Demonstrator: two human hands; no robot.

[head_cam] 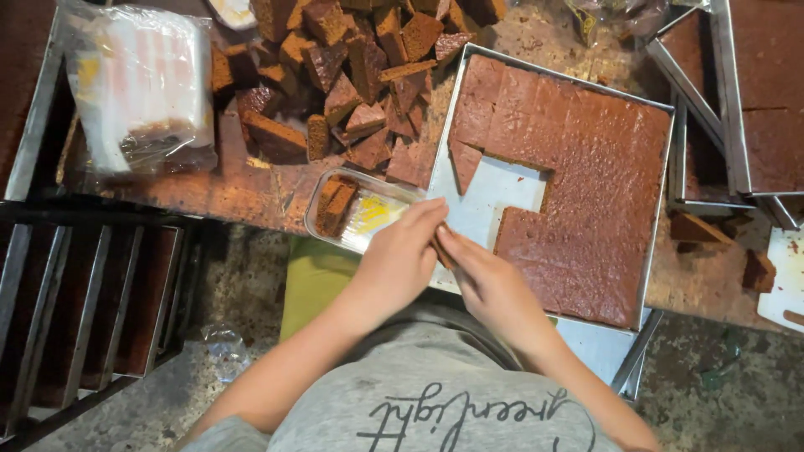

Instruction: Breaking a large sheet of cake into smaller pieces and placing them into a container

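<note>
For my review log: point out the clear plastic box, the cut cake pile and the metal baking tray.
clear plastic box (pixel 381 216), head view, its see-through floor.
cut cake pile (pixel 352 75), head view, middle pieces.
metal baking tray (pixel 494 192), head view, bare floor.

Worn wooden table bears cake tray, cut cake pieces.

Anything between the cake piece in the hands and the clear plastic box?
Nothing visible. Both hands, left hand and right hand, pinch the cake piece right at the box's near corner. The clear plastic box lies open-topped, with one slice at its far left end; the near part is bare.
</note>
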